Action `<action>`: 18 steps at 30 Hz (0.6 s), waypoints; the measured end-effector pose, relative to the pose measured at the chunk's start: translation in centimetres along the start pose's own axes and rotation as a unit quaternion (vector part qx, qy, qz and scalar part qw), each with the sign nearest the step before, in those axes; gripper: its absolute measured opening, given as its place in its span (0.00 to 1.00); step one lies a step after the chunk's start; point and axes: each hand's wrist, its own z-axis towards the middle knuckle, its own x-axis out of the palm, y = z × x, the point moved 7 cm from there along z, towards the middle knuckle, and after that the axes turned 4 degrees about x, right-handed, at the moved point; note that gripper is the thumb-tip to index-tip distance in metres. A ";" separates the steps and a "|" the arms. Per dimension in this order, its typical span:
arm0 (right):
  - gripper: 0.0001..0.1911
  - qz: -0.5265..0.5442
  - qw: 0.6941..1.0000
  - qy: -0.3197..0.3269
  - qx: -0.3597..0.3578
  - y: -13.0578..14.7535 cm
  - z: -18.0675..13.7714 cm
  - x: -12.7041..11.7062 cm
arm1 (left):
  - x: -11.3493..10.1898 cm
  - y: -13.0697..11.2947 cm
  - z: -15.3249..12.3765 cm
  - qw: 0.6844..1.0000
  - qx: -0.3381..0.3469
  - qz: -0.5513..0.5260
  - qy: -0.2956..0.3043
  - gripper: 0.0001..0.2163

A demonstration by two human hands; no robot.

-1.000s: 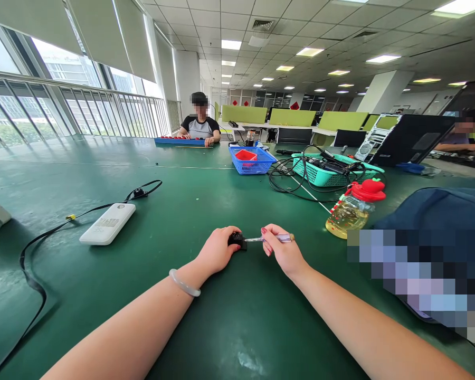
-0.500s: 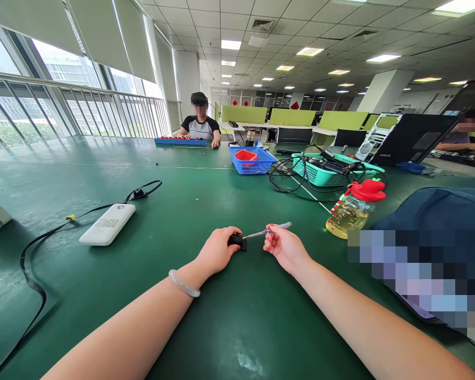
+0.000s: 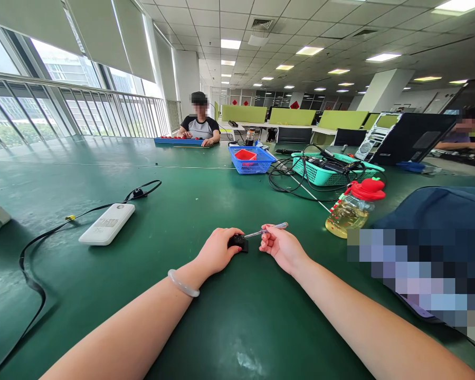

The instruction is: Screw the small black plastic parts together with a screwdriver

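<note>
My left hand point(image 3: 217, 249) is curled over a small black part point(image 3: 238, 243) and presses it onto the green table point(image 3: 174, 200). My right hand point(image 3: 279, 247) pinches a thin clear-handled screwdriver point(image 3: 267, 230). The screwdriver's metal tip rests on the top of the black part, with the handle slanting up to the right. A pale bangle point(image 3: 182, 283) sits on my left wrist.
A white power bank point(image 3: 107, 223) with a black cable point(image 3: 35, 240) lies to the left. A strawberry-lidded bottle point(image 3: 354, 208), a blue bag point(image 3: 431, 248), a blue basket point(image 3: 252, 159) and a teal basket point(image 3: 332, 170) with cables stand to the right. Another person point(image 3: 199, 126) sits at the far end.
My right hand has tilted the screwdriver from level to slanting upward and shifted slightly left. My left hand and the black part have stayed put.
</note>
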 end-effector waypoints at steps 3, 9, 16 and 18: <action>0.04 0.005 1.000 -0.004 -0.007 0.1 -0.1 -0.1 | 0.1 -0.3 -0.1 1.000 0.008 -0.009 0.012 0.15; 0.06 0.012 1.000 -0.010 -0.015 0.2 0.1 -0.3 | 0.2 -0.5 -0.1 1.000 0.004 -0.016 0.025 0.18; 0.07 -0.001 1.000 0.027 0.004 -0.3 0.2 0.0 | 0.2 -0.4 -0.2 1.000 0.002 -0.021 0.020 0.20; 0.08 -0.006 1.000 0.030 -0.003 -0.2 0.3 0.0 | 0.2 -0.4 -0.2 0.999 0.009 -0.023 0.022 0.18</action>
